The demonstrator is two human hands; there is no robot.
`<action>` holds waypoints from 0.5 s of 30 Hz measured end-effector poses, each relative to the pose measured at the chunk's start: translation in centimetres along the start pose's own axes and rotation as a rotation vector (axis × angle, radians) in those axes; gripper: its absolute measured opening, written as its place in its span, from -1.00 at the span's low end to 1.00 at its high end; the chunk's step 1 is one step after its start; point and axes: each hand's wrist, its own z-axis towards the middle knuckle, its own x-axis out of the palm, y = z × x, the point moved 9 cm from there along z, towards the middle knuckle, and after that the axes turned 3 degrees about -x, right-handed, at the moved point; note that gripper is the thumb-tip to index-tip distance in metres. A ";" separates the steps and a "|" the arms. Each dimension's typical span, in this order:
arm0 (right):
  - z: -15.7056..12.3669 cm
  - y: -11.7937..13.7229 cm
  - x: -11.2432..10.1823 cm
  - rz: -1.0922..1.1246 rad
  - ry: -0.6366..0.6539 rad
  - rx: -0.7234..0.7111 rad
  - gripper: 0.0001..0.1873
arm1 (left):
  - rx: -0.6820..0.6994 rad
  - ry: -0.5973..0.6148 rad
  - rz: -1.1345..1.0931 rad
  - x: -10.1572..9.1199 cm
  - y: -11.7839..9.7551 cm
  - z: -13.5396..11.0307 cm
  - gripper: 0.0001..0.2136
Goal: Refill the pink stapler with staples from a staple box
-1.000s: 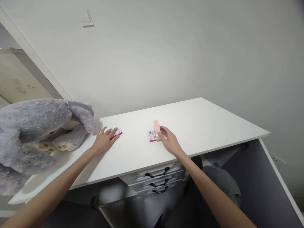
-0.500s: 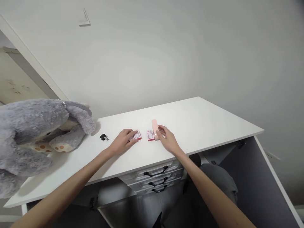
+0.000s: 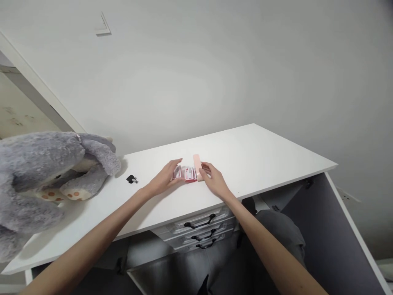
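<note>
On the white desk (image 3: 260, 159) lie two small red-and-white boxes side by side and a pale pink stapler (image 3: 197, 166). My left hand (image 3: 166, 180) rests on the left box (image 3: 177, 173), fingers curled over it, pressing it against the right box (image 3: 190, 174). That right box touches the stapler. My right hand (image 3: 215, 180) lies on the near end of the stapler, its fingers closed over it.
A large grey plush elephant (image 3: 46, 176) fills the desk's left end. A small black object (image 3: 131, 179) lies between it and my left hand. A drawer unit with black handles (image 3: 199, 225) stands under the desk. A white wall rises behind.
My left hand slid the left box rightward across the desk until it met the other box. The small black object came into view where the hand had been. My right hand stayed on the stapler.
</note>
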 end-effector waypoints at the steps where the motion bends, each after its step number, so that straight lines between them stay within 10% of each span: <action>1: 0.0 -0.1 0.0 0.003 0.002 0.005 -0.53 | 0.000 -0.032 -0.015 -0.4 -0.1 -0.1 -0.27; 9: 0.0 0.2 -0.2 -0.004 0.001 -0.006 -0.53 | 0.001 -0.123 -0.167 1.6 -2.6 1.6 -0.06; 15: -0.1 0.5 -0.2 -0.009 -0.004 0.003 -0.55 | -0.219 -0.060 -0.155 1.2 1.3 -1.3 -0.16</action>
